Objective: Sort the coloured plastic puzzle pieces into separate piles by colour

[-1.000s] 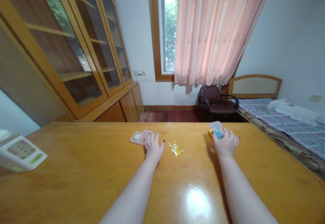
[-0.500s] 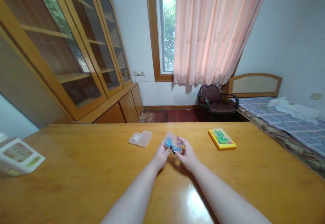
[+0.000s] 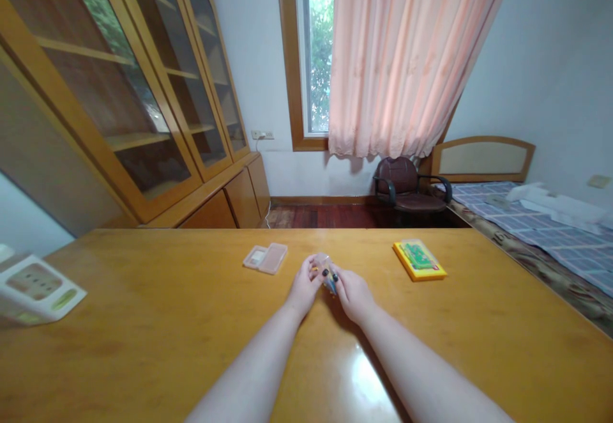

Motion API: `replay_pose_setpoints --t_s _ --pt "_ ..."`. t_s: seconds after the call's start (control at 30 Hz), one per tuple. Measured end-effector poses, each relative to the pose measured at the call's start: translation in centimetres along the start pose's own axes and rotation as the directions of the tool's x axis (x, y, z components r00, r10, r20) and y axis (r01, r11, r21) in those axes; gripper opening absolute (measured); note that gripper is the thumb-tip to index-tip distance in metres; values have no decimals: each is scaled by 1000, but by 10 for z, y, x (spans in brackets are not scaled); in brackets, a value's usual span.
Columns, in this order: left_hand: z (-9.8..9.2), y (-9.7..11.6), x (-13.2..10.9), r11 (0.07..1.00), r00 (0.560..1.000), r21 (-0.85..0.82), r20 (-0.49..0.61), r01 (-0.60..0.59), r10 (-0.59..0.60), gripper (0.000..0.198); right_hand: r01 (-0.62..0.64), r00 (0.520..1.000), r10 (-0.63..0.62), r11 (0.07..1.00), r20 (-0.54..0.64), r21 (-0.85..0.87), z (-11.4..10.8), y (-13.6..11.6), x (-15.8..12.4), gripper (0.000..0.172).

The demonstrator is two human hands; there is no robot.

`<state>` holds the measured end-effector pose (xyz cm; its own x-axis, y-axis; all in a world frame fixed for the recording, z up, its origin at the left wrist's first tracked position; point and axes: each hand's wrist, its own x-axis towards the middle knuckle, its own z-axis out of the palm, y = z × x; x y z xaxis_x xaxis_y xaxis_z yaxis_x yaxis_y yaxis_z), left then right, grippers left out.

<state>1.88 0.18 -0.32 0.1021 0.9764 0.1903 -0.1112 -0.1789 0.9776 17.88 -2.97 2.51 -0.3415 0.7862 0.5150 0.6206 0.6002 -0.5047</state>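
Clear plastic case (image 3: pixel 325 274) | on edge, long axis fore-aft, far end leaning left | gripped between left hand (image 3: pixel 303 287), right hand (image 3: pixel 353 295)

Nothing legible; the yellow box (image 3: pixel 419 260) seems printed, but too small to read.

Over on the left, a tall honey-wood cabinet (image 3: pixel 143 91) with arched glass doors, and a white wall socket (image 3: pixel 262 135) beyond it! Centre stage, a narrow wood-framed window (image 3: pixel 313 46) half covered by a peach floral curtain (image 3: pixel 397 59). Below that, a dark brown leather office chair (image 3: pixel 400 183) stands on the reddish wooden floor (image 3: pixel 325 216). To the right, a wood-headed bed (image 3: pixel 541 231) in a blue checked cover, with white bedding (image 3: pixel 558 206) piled on top. And at the honey-wood table's (image 3: pixel 143 346) left edge, a white printed carton (image 3: pixel 33 289)!
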Motion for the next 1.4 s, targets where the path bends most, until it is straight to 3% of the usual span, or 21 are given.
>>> replay_pose_setpoints --t_s 0.13,0.33,0.57,1.03,1.2,1.4 --pt "1 3 -1 1000 1000 -22 30 10 -9 57 18 1000 -14 989 22 -146 -1 -4 0 40" --pt "9 8 -2 995 994 -10 -23 104 -104 55 -47 999 42 957 -22 -286 5 0 -1 35" --pt "10 12 -2 992 992 -85 -85 90 -97 51 -2 1000 -4 963 -22 -269 6 -2 -1 33" --pt "19 23 -6 986 985 -126 -117 110 -125 46 6 985 -72 923 -158 -384 10 -4 -2 31" --pt "20 23 -6 984 979 -133 -151 120 -139 47 -39 985 -29 923 -171 -382 13 -4 -3 33" --pt "19 21 -8 992 988 -80 -111 101 -109 50 -202 971 146 924 -190 -326 10 2 0 36"
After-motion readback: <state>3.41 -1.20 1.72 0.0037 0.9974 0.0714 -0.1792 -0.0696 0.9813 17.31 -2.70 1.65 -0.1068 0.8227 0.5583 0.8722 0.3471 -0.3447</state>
